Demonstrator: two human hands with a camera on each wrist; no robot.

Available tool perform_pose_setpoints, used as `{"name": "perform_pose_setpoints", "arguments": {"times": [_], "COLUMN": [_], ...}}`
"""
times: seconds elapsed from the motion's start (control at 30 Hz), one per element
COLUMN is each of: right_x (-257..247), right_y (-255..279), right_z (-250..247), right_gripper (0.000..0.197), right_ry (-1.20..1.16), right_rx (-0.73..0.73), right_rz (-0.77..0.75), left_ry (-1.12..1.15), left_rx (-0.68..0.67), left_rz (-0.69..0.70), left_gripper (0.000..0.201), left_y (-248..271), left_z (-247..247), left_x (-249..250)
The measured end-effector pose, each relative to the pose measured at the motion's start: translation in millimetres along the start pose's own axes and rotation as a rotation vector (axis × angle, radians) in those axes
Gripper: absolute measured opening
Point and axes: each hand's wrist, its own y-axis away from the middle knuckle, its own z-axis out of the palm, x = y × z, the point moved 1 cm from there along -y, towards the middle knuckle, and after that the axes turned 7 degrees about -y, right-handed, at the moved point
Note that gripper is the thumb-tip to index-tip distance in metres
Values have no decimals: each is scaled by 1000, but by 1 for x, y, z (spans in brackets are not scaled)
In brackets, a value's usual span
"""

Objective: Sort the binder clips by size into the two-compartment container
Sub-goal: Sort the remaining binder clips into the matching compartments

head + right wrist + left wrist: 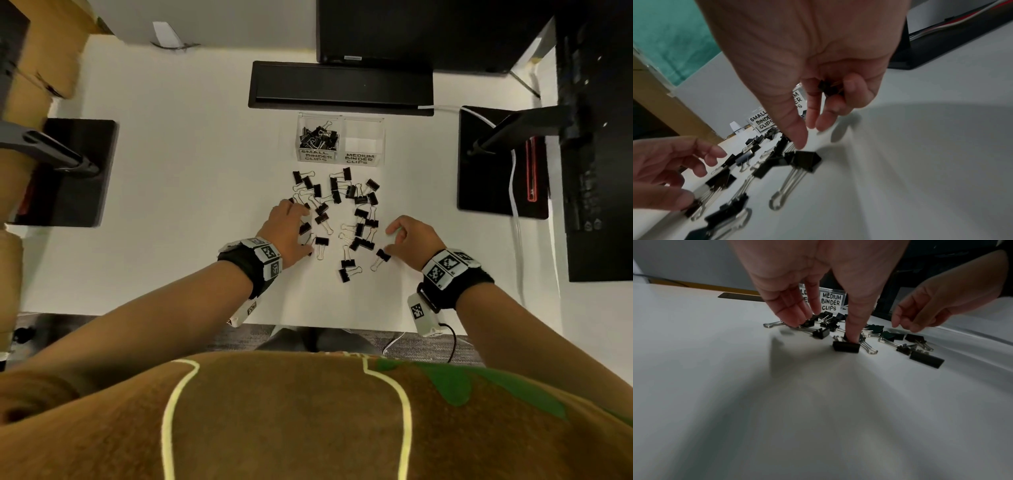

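Observation:
A clear two-compartment container (pixel 340 118) stands at the back of the table. Its left half, labelled SMALL BINDER CLIPS, holds several black clips (pixel 319 137); the right half (pixel 363 137), labelled MEDIUM BINDER CLIPS, has none. Several black binder clips (pixel 359 219) lie scattered in front of it. My left hand (pixel 294 233) is spread over the left of the pile, with its thumb (pixel 852 331) pressing on one clip (pixel 846 347) and its fingers touching others. My right hand (pixel 807 134) holds a black clip (pixel 828 88) in its curled outer fingers. Its thumb and forefinger point down above another clip (pixel 803 160).
A black keyboard tray (pixel 340 85) and a monitor (pixel 428 31) stand behind the container. Black monitor-arm bases sit at the left (pixel 68 171) and right (pixel 503 161), with a white cable (pixel 515 192) beside the right one. The table's front edge is near my body.

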Motion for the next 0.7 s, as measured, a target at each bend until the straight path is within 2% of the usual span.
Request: {"name": "perform_pose_setpoints", "arguments": {"times": [0.1,0.2,0.3,0.37,0.5,0.7], "right_x": [0,-7,-13,-17,-22,-26], "right_y": [2,2,-1,-1,4,11], "right_z": [7,15,16,13,12,30], "right_gripper": [22,16,15,14,17,28], "right_ry": [23,25,-16,-22,-10,115], "right_rx": [-38,1,69,87,53,-143], "right_rz": [12,-19,-31,-53,-120,-191], "left_ry": [12,-49,-142,-188,-199,-181], "left_rx": [25,-41,-116,-159,-165,-99], "left_rz": [85,218,406,471,424,285], "left_gripper": [47,33,29,30,35,43], "left_y": [5,11,18,21,18,-1], "left_z": [1,6,17,24,29,12], "left_x": [5,22,40,47,45,28]}}
